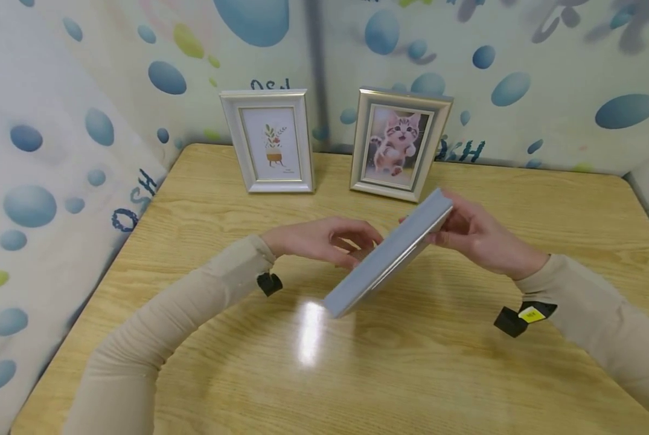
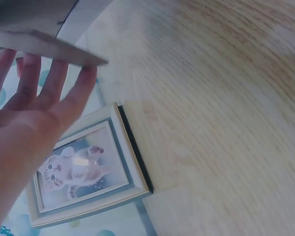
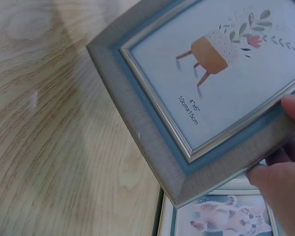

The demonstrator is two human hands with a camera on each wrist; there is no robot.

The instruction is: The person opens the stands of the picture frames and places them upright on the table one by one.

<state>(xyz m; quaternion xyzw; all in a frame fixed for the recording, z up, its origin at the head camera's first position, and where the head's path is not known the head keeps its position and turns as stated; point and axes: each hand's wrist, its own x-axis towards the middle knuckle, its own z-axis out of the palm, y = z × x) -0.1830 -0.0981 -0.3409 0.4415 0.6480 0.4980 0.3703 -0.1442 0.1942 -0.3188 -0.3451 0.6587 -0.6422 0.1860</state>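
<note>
My right hand grips a picture frame near one edge, thumb on the front and fingers behind. It is tilted above the table, its blue-grey side edge toward the head camera. The right wrist view shows its front: a grey-and-blue border with silver trim around a potted-plant print. At its back my left hand has curved fingers at a thin flap, which looks like the stand. In the left wrist view several fingertips touch the flap's edge; the thumb's contact is mostly hidden.
A white picture frame with a plant print stands at the back of the wooden table. Right of it stands a silver-gold picture frame with a kitten picture. A patterned wall covering rises behind them.
</note>
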